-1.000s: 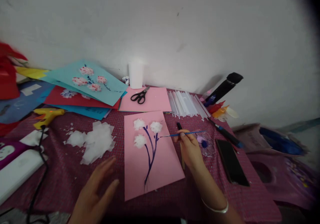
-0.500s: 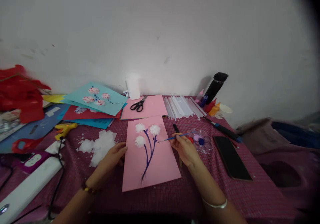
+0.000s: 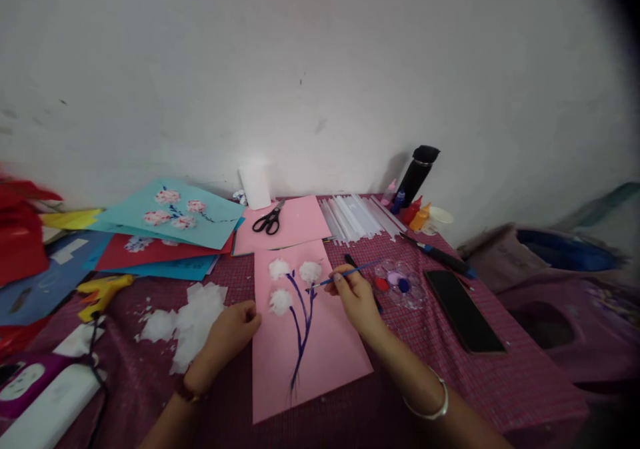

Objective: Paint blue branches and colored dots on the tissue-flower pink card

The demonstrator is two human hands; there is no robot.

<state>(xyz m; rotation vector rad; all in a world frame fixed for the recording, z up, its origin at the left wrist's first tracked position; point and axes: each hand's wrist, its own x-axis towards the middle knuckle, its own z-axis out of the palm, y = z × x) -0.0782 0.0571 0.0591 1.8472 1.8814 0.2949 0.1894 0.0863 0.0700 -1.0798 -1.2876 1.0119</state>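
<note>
You are seemingly painting the stem [image 3: 302, 342], right fingers [image 3: 340, 284] pinching the brush [image 3: 325, 281], left fingers [image 3: 249, 311] curling by the paper [image 3: 277, 385], grip unclear, the next stroke needing steadiness.

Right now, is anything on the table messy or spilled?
Yes, a little: tiny white scraps lie scattered on the tablecloth beside the white paper pile, so that patch looks untidy. I see no spilled paint around the pink flower sheet.
</note>
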